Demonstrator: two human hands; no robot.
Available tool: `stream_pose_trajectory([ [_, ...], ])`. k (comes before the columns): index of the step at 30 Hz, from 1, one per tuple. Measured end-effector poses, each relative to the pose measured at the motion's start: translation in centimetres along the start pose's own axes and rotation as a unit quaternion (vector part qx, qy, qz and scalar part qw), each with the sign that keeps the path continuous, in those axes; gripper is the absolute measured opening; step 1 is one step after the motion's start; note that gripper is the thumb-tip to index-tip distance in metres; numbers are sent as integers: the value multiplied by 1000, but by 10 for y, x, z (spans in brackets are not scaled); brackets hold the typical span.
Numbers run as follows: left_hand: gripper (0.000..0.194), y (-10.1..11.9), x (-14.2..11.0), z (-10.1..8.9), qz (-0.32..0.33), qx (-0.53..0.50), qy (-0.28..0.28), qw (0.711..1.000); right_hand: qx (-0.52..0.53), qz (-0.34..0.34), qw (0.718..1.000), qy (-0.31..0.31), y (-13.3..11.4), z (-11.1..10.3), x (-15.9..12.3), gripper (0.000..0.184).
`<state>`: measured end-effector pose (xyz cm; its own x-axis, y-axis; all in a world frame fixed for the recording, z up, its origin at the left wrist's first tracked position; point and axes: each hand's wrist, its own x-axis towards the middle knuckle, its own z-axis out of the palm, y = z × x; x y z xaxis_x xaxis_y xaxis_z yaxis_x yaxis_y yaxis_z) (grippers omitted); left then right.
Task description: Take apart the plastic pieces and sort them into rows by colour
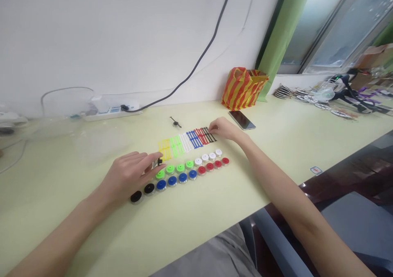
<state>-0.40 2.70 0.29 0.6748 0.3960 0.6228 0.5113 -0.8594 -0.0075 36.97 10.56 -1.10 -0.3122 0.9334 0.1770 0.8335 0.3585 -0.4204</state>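
Observation:
My left hand (127, 174) pinches a small clear piece with a black top (160, 161) between thumb and forefinger, above the rows of discs. Beneath and beside it are round capped discs in rows: black (149, 188), blue (172, 181), green (180, 167), white (205, 157) and red (209, 166). My right hand (222, 128) has its fingertips closed at the upper end of the black plastic sticks (210, 135). Further sticks lie in colour groups: red (201, 136), blue (194, 139), white (186, 142), green (177, 146), yellow (166, 149).
A black stick with a round hub (176, 123) lies behind the sticks. Beyond my right hand are a phone (242, 120) and a striped bag (244, 89). A power strip (110, 112) with a black cable (196, 66) sits by the wall; clear plastic (100, 139) lies before it.

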Motion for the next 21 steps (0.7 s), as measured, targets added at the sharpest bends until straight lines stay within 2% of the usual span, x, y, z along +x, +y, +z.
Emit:
stream_pose_trajectory([
  [14,13,0,-1,0,16,10,1,1000,-1,-2,1000,7,-2,-2,-1,19],
  [17,13,-1,-1,1,13,12,-2,1000,-19,5,999,35,0,-3,-2,18],
  [21,13,0,1,-2,11,15,3,1000,-51,36,993,104,-3,-1,-3,18],
])
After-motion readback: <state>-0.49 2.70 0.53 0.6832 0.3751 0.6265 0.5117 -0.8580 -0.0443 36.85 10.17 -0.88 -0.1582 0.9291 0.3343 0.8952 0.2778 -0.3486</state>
